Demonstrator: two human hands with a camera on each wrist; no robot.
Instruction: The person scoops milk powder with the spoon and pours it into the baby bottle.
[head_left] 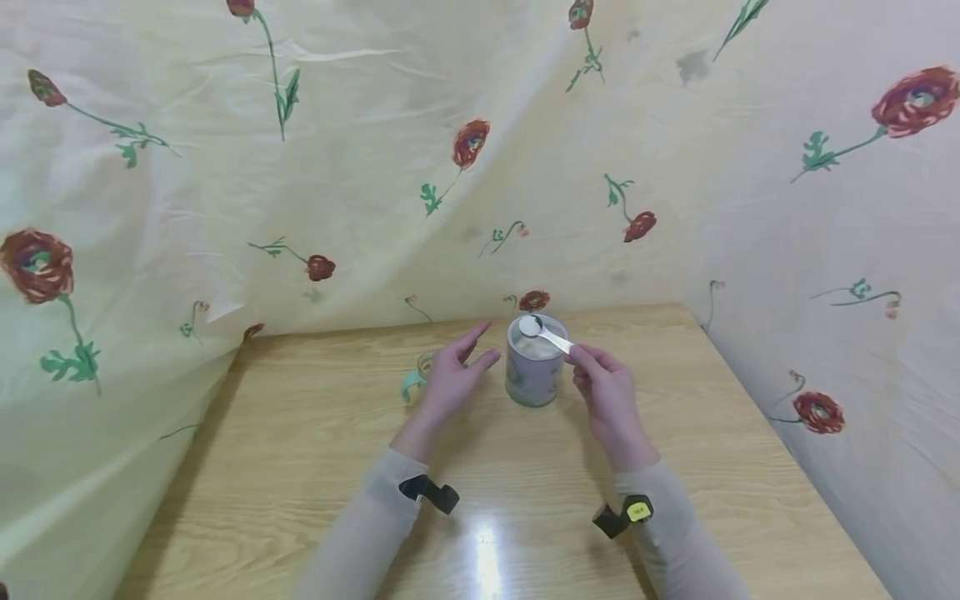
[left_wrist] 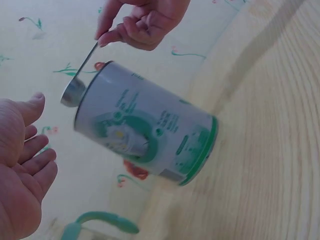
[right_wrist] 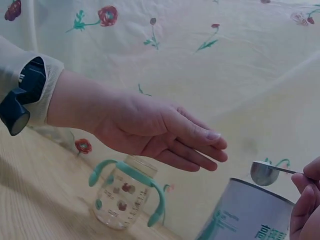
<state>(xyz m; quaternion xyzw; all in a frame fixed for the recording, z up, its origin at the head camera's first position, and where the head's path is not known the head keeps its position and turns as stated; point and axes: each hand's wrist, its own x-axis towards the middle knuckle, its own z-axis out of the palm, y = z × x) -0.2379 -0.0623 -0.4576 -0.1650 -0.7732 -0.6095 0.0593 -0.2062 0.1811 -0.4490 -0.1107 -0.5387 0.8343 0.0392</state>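
Note:
My right hand (head_left: 606,387) pinches the handle of a metal measuring spoon (head_left: 553,337). Its bowl, heaped with white powder in the head view, hangs over the open top of a white and green can (head_left: 534,379). Pale powder shows inside the can. To the can's left, my left hand (head_left: 453,375) is held in the air with fingers extended, apart from the can and holding nothing. Behind that hand stands a clear baby bottle (right_wrist: 120,200) with mint-green handles, mostly hidden in the head view; the right wrist view shows its open neck.
The can and bottle stand toward the back of a light wooden table (head_left: 315,467). A cream cloth (head_left: 375,167) printed with red flowers hangs behind the table and along both sides. Each wrist carries a strapped black camera (head_left: 431,492).

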